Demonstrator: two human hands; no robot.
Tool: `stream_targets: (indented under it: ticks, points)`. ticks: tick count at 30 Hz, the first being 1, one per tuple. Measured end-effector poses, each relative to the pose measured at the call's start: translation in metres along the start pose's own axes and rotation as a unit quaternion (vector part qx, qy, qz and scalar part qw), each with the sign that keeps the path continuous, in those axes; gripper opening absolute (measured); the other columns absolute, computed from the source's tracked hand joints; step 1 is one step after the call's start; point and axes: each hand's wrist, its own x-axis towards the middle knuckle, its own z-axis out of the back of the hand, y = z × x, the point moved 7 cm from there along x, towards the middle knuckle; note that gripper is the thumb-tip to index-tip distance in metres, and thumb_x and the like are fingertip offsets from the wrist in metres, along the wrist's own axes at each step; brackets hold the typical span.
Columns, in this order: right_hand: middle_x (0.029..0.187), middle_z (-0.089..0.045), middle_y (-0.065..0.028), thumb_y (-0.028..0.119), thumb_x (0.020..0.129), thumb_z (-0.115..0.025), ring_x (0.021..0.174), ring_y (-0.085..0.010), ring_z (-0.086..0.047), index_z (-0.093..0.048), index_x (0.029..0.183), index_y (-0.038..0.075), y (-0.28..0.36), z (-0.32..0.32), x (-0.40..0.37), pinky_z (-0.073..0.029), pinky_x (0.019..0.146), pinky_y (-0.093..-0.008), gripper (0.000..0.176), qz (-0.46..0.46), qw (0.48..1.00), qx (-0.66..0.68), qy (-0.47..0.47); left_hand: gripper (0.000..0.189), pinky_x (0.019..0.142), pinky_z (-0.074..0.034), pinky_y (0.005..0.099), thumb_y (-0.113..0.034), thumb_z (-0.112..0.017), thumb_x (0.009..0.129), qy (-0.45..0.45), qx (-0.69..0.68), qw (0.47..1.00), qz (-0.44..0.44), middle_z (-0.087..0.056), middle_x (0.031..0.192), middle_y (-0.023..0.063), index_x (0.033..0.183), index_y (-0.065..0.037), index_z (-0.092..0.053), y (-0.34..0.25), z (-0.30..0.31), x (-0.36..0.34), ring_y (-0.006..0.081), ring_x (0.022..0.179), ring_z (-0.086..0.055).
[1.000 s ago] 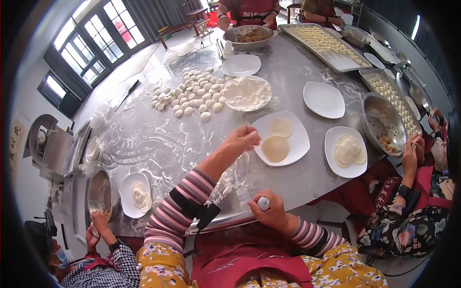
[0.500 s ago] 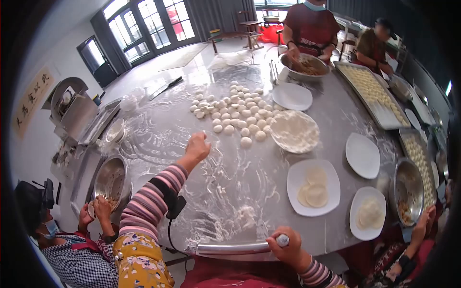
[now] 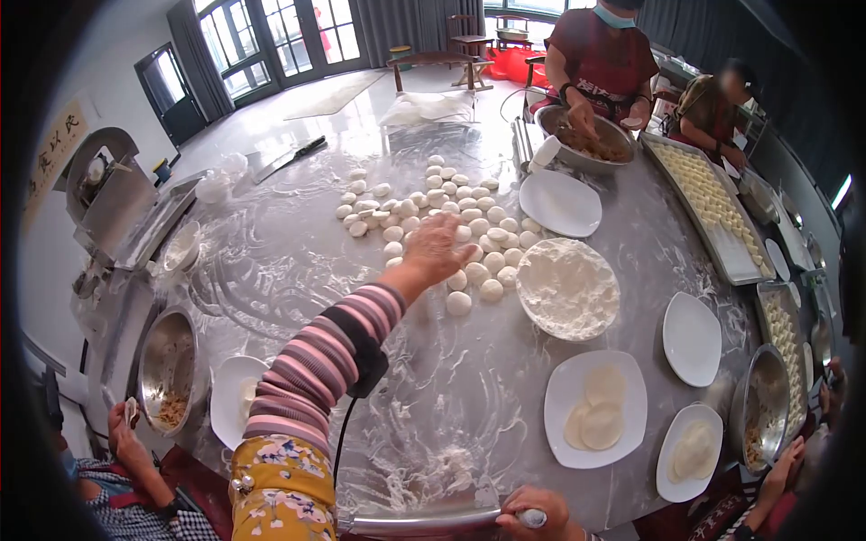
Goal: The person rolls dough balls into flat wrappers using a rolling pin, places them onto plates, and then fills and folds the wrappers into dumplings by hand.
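Note:
My left hand point(image 3: 435, 250) reaches over the near part of a spread of flattened dough pieces point(image 3: 494, 215) on the floured table point(image 3: 415, 370). Its fingers lie apart over the pieces, palm down. Near the front edge, my right hand point(image 3: 539, 510) is wrapped round the handle of a rolling pin point(image 3: 424, 520), which lies along the table edge. A bowl of flour point(image 3: 568, 288) stands to the right of the dough pieces. Below it, a white plate point(image 3: 559, 417) holds a few thin round wrappers point(image 3: 603, 425).
Co-workers sit or stand around the table, one behind a filling bowl point(image 3: 622, 135). A knife point(image 3: 293, 158) lies at the back left. Trays of dumplings point(image 3: 713, 198), more plates point(image 3: 693, 339) and a steel bowl point(image 3: 760, 406) line the right. Another steel bowl point(image 3: 169, 361) stands left.
My left hand has moved forward and right onto the dough pieces, and its fingers have spread. The view has shifted. My right hand still holds the rolling pin, now lower in view.

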Motion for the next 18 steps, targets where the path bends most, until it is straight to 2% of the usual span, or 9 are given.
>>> stream_targets:
  ticks: [2,4,5,6,7,10,12,13,18]
  points:
    - [0.074,-0.060,-0.0122,0.008,0.072,-0.077,0.066,-0.0280,-0.060,-0.058,0.085,0.005,-0.005,0.000,0.002,-0.047,0.058,-0.0362,0.023,-0.024,0.999,0.035,-0.001,0.055,0.101,-0.035,0.0420,-0.040,-0.062,0.081,0.003,0.005,0.999,-0.033,-0.049,0.127,0.0188,0.122,-0.005,-0.052,-0.019,-0.020,0.014,0.0346,0.118,-0.047]
    - [0.070,-0.058,-0.0103,0.010,0.072,-0.076,0.063,-0.0274,-0.058,-0.059,0.079,0.006,0.001,-0.002,0.007,-0.045,0.054,-0.0364,0.018,0.004,0.998,-0.009,0.055,0.054,0.100,-0.035,0.0428,-0.041,-0.062,0.080,0.004,0.011,0.998,-0.067,-0.049,0.127,0.0182,0.121,-0.007,-0.052,-0.039,-0.034,0.028,0.0341,0.118,-0.047]
    - [0.070,-0.058,-0.0094,0.012,0.073,-0.076,0.060,-0.0275,-0.056,-0.059,0.075,0.007,0.001,-0.003,0.007,-0.043,0.051,-0.0368,0.017,0.017,0.999,-0.006,0.049,0.053,0.100,-0.036,0.0432,-0.041,-0.062,0.080,0.049,0.000,0.996,-0.070,-0.049,0.127,0.0174,0.122,-0.009,-0.052,-0.053,-0.036,0.033,0.0336,0.118,-0.047]
    - [0.070,-0.058,-0.0094,0.012,0.073,-0.076,0.060,-0.0275,-0.056,-0.059,0.075,0.007,0.000,-0.002,0.007,-0.043,0.051,-0.0368,0.017,0.015,0.999,-0.005,0.048,0.052,0.099,-0.036,0.0436,-0.040,-0.062,0.080,0.094,-0.010,0.993,-0.073,-0.048,0.127,0.0167,0.122,-0.011,-0.053,-0.064,-0.042,0.036,0.0331,0.118,-0.046]
    - [0.070,-0.058,-0.0095,0.013,0.073,-0.076,0.060,-0.0276,-0.056,-0.059,0.075,0.007,0.001,-0.002,0.008,-0.043,0.051,-0.0369,0.018,0.019,0.998,0.000,0.056,0.051,0.097,-0.037,0.0436,-0.040,-0.063,0.079,0.081,-0.007,0.994,-0.079,-0.048,0.127,0.0154,0.122,-0.015,-0.053,-0.064,-0.057,0.043,0.0332,0.118,-0.046]
    - [0.069,-0.057,-0.0088,0.017,0.072,-0.076,0.059,-0.0276,-0.056,-0.059,0.073,0.008,-0.011,-0.005,-0.002,-0.043,0.050,-0.0371,0.019,0.017,0.998,-0.001,0.055,0.052,0.097,-0.037,0.0434,-0.042,-0.063,0.078,0.094,-0.005,0.990,-0.107,-0.048,0.128,0.0149,0.123,-0.016,-0.052,-0.073,-0.081,0.056,0.0341,0.119,-0.045]
    - [0.067,-0.057,-0.0075,0.020,0.071,-0.077,0.058,-0.0269,-0.056,-0.059,0.071,0.009,-0.025,-0.020,-0.013,-0.043,0.049,-0.0370,0.022,-0.006,0.991,0.036,0.130,0.054,0.098,-0.036,0.0434,-0.042,-0.063,0.078,0.101,0.002,0.989,-0.111,-0.048,0.128,0.0148,0.124,-0.018,-0.050,-0.077,-0.090,0.059,0.0340,0.120,-0.044]
    - [0.065,-0.056,-0.0066,0.022,0.069,-0.078,0.057,-0.0255,-0.055,-0.058,0.069,0.010,-0.029,-0.024,-0.022,-0.042,0.048,-0.0364,0.023,0.045,0.995,0.037,0.083,0.053,0.099,-0.034,0.0448,-0.042,-0.062,0.078,0.105,0.019,0.987,-0.124,-0.046,0.130,0.0147,0.125,-0.019,-0.050,-0.078,-0.095,0.061,0.0342,0.122,-0.043]
    - [0.063,-0.054,-0.0060,0.023,0.068,-0.079,0.056,-0.0243,-0.054,-0.058,0.068,0.012,-0.029,-0.027,-0.020,-0.042,0.046,-0.0352,0.024,0.060,0.994,0.047,0.081,0.053,0.102,-0.029,0.0494,-0.042,-0.060,0.079,0.141,0.116,0.973,-0.138,-0.040,0.135,0.0137,0.128,-0.023,-0.047,-0.086,-0.099,0.058,0.0354,0.126,-0.036]
